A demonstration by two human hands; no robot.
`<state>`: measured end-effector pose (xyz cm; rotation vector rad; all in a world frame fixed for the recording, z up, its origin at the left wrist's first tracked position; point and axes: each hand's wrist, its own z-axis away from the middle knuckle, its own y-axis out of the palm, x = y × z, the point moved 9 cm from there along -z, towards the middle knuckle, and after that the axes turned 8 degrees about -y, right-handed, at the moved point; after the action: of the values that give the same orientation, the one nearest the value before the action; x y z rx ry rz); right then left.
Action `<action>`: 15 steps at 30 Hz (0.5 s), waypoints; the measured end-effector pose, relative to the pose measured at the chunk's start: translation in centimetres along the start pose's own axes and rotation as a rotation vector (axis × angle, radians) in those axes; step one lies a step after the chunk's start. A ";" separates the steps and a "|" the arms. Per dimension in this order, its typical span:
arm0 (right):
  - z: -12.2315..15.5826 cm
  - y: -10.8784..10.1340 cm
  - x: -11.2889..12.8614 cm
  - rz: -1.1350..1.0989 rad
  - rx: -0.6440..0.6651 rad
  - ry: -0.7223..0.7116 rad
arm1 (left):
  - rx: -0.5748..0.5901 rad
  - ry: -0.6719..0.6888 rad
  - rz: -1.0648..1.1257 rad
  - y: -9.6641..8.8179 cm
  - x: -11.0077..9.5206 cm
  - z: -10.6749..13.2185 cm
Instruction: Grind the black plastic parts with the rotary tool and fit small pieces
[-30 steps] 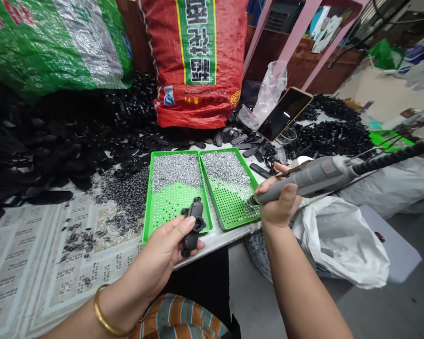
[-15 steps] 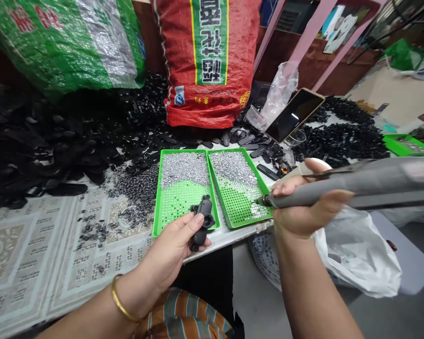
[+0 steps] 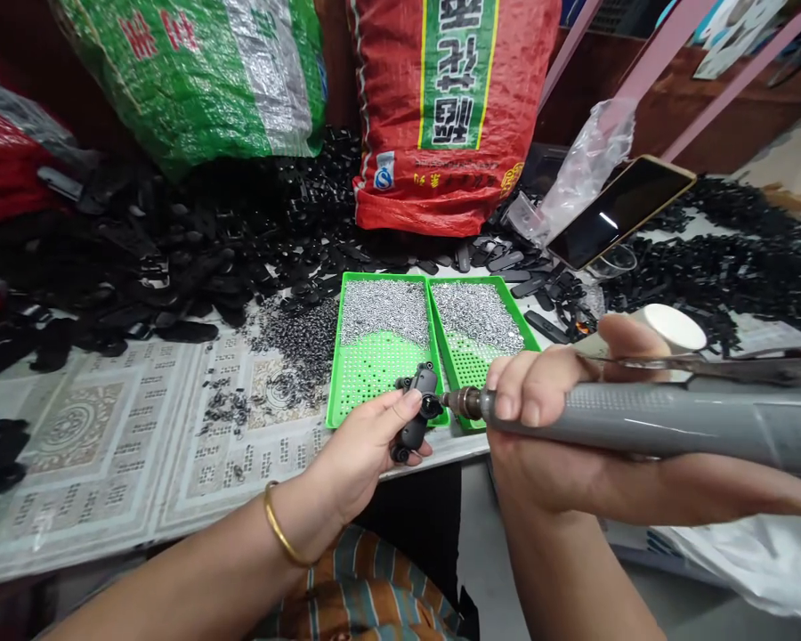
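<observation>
Between the thumb and fingers of my left hand (image 3: 380, 432) is a small black plastic part shaped like a toy drone body (image 3: 419, 405), with round knobs at its corners. My right hand (image 3: 540, 427) wraps round a grey electric screwdriver (image 3: 647, 414) lying nearly level. Its tip points left and meets the round middle of the black part; whether a screw sits there is too small to tell. Just beyond both hands lie two green perforated trays, the left tray (image 3: 337, 356) and the right tray (image 3: 530, 325), with heaps of tiny silvery pieces at their far ends.
Black plastic parts (image 3: 193, 258) pile along the back and left, with tiny black bits (image 3: 294, 343) beside the left tray. A green sack (image 3: 193, 80) and a red sack (image 3: 387, 116) stand behind. To the right are a phone (image 3: 620, 214) and a white round object (image 3: 674, 328).
The screwdriver in my right hand has moved from over the right tray leftward to the black part. My left hand still holds that part. The camera view has shifted left.
</observation>
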<state>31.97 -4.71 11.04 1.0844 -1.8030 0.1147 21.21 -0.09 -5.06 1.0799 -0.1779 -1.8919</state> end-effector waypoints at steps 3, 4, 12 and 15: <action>0.8 -0.8 -1.0 -0.059 -0.076 -0.007 | -0.010 -0.011 -0.002 -0.1 0.1 -0.1; 1.0 -1.1 -1.3 -0.082 -0.092 -0.007 | -0.011 -0.012 0.000 -0.1 0.1 -0.1; 1.6 -1.1 -1.2 -0.100 -0.116 0.022 | -0.015 -0.005 -0.023 -0.2 0.0 -0.2; 1.3 -1.4 -0.6 -0.063 -0.140 0.018 | -0.016 -0.006 -0.014 -0.2 0.0 -0.2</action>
<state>32.11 -5.84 9.40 1.0355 -1.7321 -0.0386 21.19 0.09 -5.27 1.0678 -0.1588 -1.9061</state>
